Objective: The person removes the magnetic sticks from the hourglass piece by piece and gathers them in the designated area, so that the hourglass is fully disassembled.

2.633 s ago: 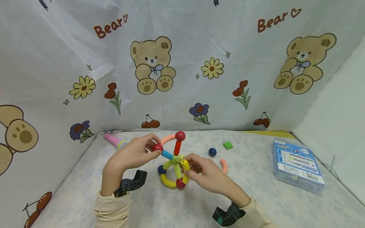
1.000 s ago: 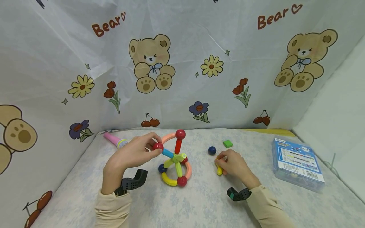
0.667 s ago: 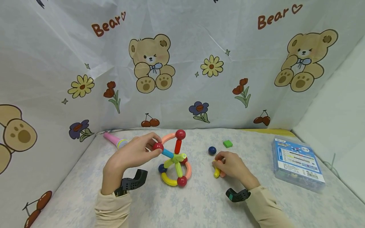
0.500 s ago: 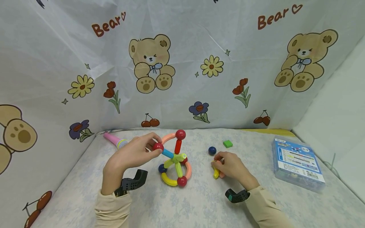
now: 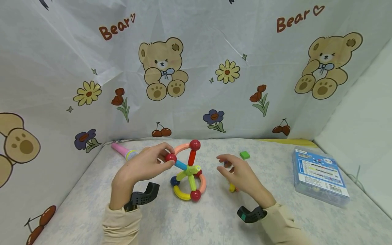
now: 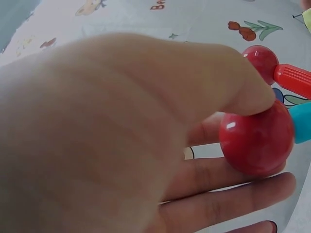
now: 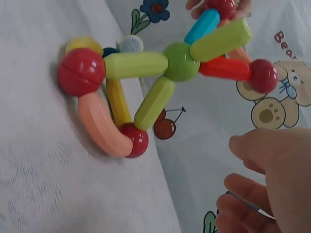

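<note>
My left hand pinches a red ball between thumb and fingers; a blue stick joins it to a ball-and-stick structure. That structure has a green hub ball, light green sticks, a red stick topped by another red ball, and a base ring of curved yellow and pink sticks. My right hand hovers right of the structure, thumb and fingers apart, holding nothing. Below it lies a loose curved yellow stick, partly covered by the hand, beside a mostly hidden pink one.
A dark blue ball shows partly behind my right fingers, with a green block beyond. At the right lies a clear plastic case with a printed label. A pink toy microphone lies behind my left hand.
My right hand took the curved yellow stick from the structure, laid it beside the loose pink one, let go, and has moved back leftward. The left hand stays on the red ball.
</note>
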